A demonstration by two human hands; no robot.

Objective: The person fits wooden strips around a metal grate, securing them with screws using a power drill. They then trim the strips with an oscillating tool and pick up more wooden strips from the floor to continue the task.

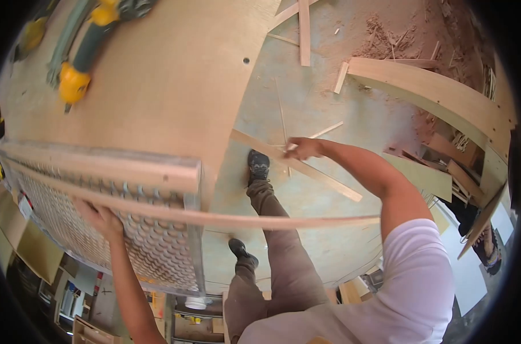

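Observation:
My left hand (pixel 101 220) is at a long thin wooden strip (pixel 243 220), its fingers curled at the strip's lower edge. That strip runs along a metal-framed panel with rows of round holes (pixel 151 246) and sticks out past its right end, across my legs. My right hand (pixel 304 149) reaches out over the floor, fingers closed at a shorter, flat wooden strip (pixel 329 182). This strip slants from the table edge down to the right, overlapping the toe of my shoe (pixel 258 163).
A plywood tabletop (pixel 174 74) carries a yellow-and-dark power tool (pixel 82 69). Wood offcuts (pixel 304 34) and sawdust (pixel 381 43) lie on the floor. A curved wooden piece (pixel 426 86) stands at right, and another person's foot (pixel 490 249) shows below it.

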